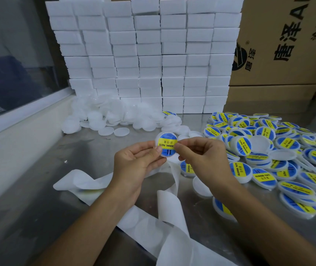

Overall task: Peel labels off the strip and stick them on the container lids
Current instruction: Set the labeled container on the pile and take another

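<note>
Far left: glass pane and pale ledge [19,120] along the steel table [38,181]. On the table at left, the spent backing strip [80,184], white, looped and folded, runs down under the left forearm and curls toward the bottom edge; round label outlines show on it, and a faint blue-yellow patch shows through the underside of one fold.

Back left-centre: loose heap of plain white lids [115,116], unlabelled, piled against a wall of stacked white boxes [149,54]. Cannot tell what the boxes hold.

Centre: left hand [134,166] holds one lid [166,144] up above the table, fingers curled behind it, thumb pressed on the lower left rim. The lid carries a round blue label with a yellow band reading "SOLDERING PASTE". Right hand [203,160] pinches the lid's right edge, thumb and forefinger narrow, tips on the label; the remaining fingers curl loosely under. Both hands touch the lid; their fingertips are close together across it.

Under the right wrist: a few labelled lids plus a couple of plain white ones lying flat on the table.

Right: big spread of labelled lids [280,156], blue and yellow, overlapping, mostly label-up, some tilted, a few blank undersides mixed in. Lids only; no container bodies or contents visible.

Back right: cardboard cartons [287,54] with printed characters, stacked behind the pile.
</note>
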A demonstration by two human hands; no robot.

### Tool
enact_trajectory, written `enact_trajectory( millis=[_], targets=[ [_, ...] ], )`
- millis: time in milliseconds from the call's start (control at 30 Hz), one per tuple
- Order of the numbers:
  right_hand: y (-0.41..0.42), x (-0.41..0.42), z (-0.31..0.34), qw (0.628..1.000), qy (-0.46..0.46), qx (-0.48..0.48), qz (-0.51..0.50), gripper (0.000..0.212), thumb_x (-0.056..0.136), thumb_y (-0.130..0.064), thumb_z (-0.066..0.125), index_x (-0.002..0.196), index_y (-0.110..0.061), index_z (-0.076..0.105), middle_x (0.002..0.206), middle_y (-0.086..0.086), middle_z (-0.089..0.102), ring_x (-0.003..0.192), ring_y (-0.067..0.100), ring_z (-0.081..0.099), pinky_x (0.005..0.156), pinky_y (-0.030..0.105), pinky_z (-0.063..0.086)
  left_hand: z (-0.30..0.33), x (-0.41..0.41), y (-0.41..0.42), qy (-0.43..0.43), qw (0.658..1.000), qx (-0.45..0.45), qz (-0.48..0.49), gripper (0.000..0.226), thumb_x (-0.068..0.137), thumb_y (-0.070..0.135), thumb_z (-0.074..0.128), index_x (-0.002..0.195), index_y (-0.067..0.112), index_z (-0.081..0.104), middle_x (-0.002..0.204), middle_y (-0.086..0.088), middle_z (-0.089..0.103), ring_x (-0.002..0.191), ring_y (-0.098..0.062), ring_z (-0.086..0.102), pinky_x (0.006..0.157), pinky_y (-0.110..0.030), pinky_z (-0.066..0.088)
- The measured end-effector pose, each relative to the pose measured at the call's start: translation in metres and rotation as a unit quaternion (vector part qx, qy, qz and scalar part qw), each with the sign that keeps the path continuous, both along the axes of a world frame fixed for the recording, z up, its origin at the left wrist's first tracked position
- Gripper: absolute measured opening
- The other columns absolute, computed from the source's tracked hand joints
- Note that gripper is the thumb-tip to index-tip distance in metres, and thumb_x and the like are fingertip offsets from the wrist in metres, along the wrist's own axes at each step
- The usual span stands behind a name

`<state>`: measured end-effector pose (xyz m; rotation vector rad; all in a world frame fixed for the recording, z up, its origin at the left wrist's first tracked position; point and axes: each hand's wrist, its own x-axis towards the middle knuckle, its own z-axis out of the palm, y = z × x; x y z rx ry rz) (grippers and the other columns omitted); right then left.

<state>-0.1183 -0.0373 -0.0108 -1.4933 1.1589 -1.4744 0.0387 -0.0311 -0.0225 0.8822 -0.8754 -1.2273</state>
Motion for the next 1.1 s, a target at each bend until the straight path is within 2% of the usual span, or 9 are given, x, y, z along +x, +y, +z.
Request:
enact_trajectory(
  millis=[133, 233, 333, 533, 700, 767, 867, 967, 1100],
  targets=[
    [-0.0024, -0.0011, -0.0029, 0.999, 0.027, -0.022, -0.012, 0.011, 0.083, -0.009, 0.074, 0.079, -0.02, 0.073, 0.071, -0.002, 0.074, 0.058, 0.009, 0.067, 0.059, 0.021, 0.057, 0.0005, -0.0015, 0.0005, -0.007, 1.0, -0.008, -0.003, 0.038, 0.06, 0.016, 0.077, 0.095, 0.002, 0.068, 0.088, -0.016, 0.076, 0.084, -0.026, 0.074, 0.069, -0.029, 0.06],
    [-0.0023, -0.001, -0.0055, 0.995, 0.077, -0.058, -0.039, 0.01, 0.084, -0.013, 0.074, 0.082, -0.022, 0.073, 0.074, -0.005, 0.073, 0.063, 0.016, 0.068, 0.062, 0.031, 0.059, 0.0004, -0.0019, 0.0007, -0.007, 1.0, -0.012, -0.008, 0.036, 0.06, 0.014, 0.076, 0.093, 0.002, 0.068, 0.088, -0.016, 0.076, 0.084, -0.026, 0.074, 0.068, -0.028, 0.06],
    [-0.001, -0.0003, -0.007, 0.988, 0.107, -0.096, -0.064, 0.007, 0.085, -0.014, 0.073, 0.085, -0.021, 0.074, 0.078, -0.009, 0.072, 0.065, 0.013, 0.067, 0.065, 0.035, 0.057, -0.0006, -0.002, 0.0005, 0.003, 1.0, -0.02, -0.024, 0.032, 0.061, 0.011, 0.075, 0.092, 0.002, 0.067, 0.089, -0.016, 0.075, 0.085, -0.027, 0.074, 0.069, -0.028, 0.06],
    [-0.0012, 0.0005, -0.0056, 0.979, 0.112, -0.146, -0.087, 0.01, 0.085, -0.014, 0.073, 0.092, -0.021, 0.071, 0.097, 0.003, 0.066, 0.067, 0.01, 0.069, 0.06, 0.023, 0.054, -0.0042, -0.0058, -0.0002, 0.018, 0.996, -0.033, -0.084, 0.016, 0.075, -0.009, 0.068, 0.086, -0.001, 0.061, 0.092, -0.02, 0.074, 0.088, -0.029, 0.073, 0.073, -0.03, 0.059],
    [0.0007, 0.002, -0.0076, 0.985, 0.106, -0.128, -0.043, 0.016, 0.09, -0.014, 0.068, 0.103, -0.021, 0.072, 0.091, -0.005, 0.073, 0.067, 0.009, 0.07, 0.064, 0.035, 0.058, -0.001, -0.0045, 0.0016, 0.041, 0.99, -0.036, -0.128, 0.025, 0.072, 0.005, 0.069, 0.094, 0.001, 0.058, 0.104, -0.022, 0.072, 0.097, -0.033, 0.071, 0.08, -0.036, 0.058],
    [-0.0004, 0.002, -0.0085, 0.988, 0.098, -0.117, -0.032, 0.02, 0.088, -0.016, 0.07, 0.107, -0.021, 0.071, 0.095, -0.005, 0.073, 0.071, 0.01, 0.071, 0.066, 0.036, 0.058, 0.0009, -0.0035, 0.0013, 0.071, 0.987, -0.031, -0.142, 0.023, 0.079, 0.007, 0.064, 0.099, 0.002, 0.055, 0.108, -0.023, 0.071, 0.1, -0.036, 0.07, 0.083, -0.04, 0.058],
    [-0.0003, 0.0033, -0.0085, 0.994, 0.067, -0.091, -0.005, 0.035, 0.08, -0.02, 0.078, 0.114, -0.02, 0.069, 0.1, -0.004, 0.072, 0.074, 0.011, 0.071, 0.066, 0.029, 0.058, 0.0015, -0.003, 0.0017, 0.061, 0.986, -0.035, -0.15, 0.019, 0.094, 0.001, 0.051, 0.113, 0.003, 0.051, 0.11, -0.022, 0.07, 0.104, -0.036, 0.068, 0.082, -0.039, 0.059],
    [0.0015, 0.005, -0.006, 0.996, 0.016, -0.081, 0.034, 0.042, 0.072, -0.014, 0.084, 0.108, -0.026, 0.066, 0.093, -0.005, 0.074, 0.073, 0.016, 0.072, 0.067, 0.028, 0.059, 0.0004, -0.0047, 0.0035, 0.047, 0.985, -0.046, -0.159, 0.031, 0.097, -0.001, 0.045, 0.124, 0.011, 0.053, 0.113, -0.021, 0.07, 0.107, -0.035, 0.067, 0.082, -0.038, 0.058],
    [-0.001, 0.0017, -0.0023, 0.995, -0.044, -0.064, 0.06, 0.042, 0.068, -0.003, 0.083, 0.105, -0.016, 0.066, 0.084, 0.004, 0.076, 0.076, 0.02, 0.074, 0.07, 0.033, 0.061, 0.0009, -0.007, 0.0043, 0.053, 0.98, -0.054, -0.184, 0.036, 0.096, -0.003, 0.043, 0.124, 0.016, 0.056, 0.114, -0.018, 0.07, 0.109, -0.03, 0.067, 0.083, -0.037, 0.058]
  ],
)
